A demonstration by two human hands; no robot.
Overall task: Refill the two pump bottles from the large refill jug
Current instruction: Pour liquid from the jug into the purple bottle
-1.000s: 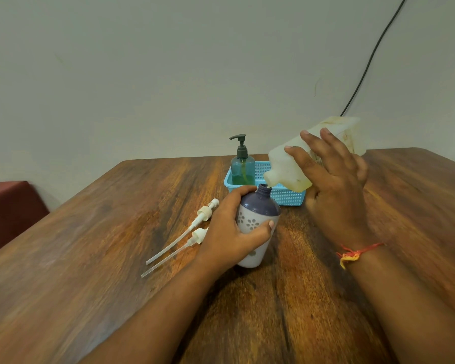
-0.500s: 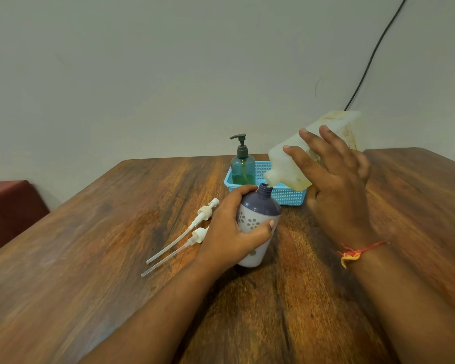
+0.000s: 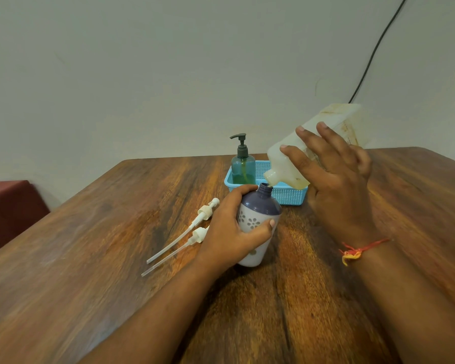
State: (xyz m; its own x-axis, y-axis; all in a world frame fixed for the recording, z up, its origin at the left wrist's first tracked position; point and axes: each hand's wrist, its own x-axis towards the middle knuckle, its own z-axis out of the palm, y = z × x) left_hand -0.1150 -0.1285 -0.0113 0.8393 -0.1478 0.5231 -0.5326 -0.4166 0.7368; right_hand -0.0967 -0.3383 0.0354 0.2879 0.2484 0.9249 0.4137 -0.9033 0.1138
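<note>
My left hand [image 3: 231, 235] grips a white bottle with a purple shoulder and flower print [image 3: 258, 216], which stands slightly tilted on the wooden table with its neck uncapped. My right hand [image 3: 334, 174] holds the translucent refill jug [image 3: 289, 158] tipped steeply, with its spout right at the bottle's neck. A teal pump bottle [image 3: 243, 166] with a dark pump stands in the blue basket [image 3: 286, 197] behind. Two white pump heads with long tubes [image 3: 192, 229] lie on the table to the left of my left hand.
The wooden table [image 3: 116, 271] spreads wide on all sides. A dark red seat [image 3: 8, 208] sits past its left edge. A black cable [image 3: 376, 48] runs down the wall at the back right.
The jug's rear end has risen, so it tilts more steeply over the bottle. The left hand and the bottle have stayed in place.
</note>
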